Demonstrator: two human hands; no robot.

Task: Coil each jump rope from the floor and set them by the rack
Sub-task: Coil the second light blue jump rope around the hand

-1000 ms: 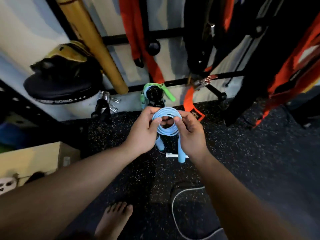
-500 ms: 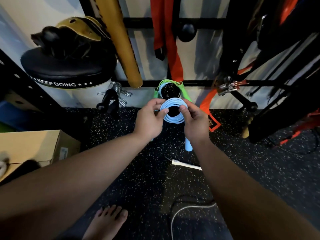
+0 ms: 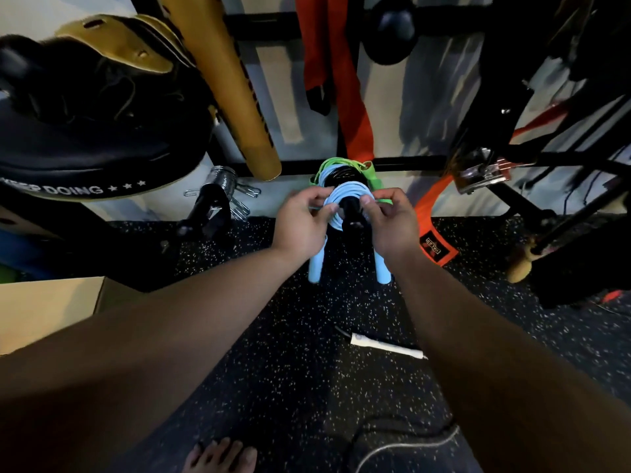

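Since half a second ago, both hands have carried the blue jump rope a little farther toward the rack. Two blue handles now hang below the hands, where only one showed before. The left handle hangs under the left wrist and the right handle under the right wrist.

The left hand pinches the left side of the coil between thumb and fingers, and the right hand pinches its right side the same way. The rope is wound into a tight ring at the rack's low crossbar. The end of a black peg shows through the middle of the ring, but I cannot tell whether the coil sits on the peg or just in front of it. A green band and more light cord are looped behind the coil.

An orange strap hangs above. A white tube lies on the speckled floor nearer the person, with a white cord near a bare foot. A cardboard box sits at the left.
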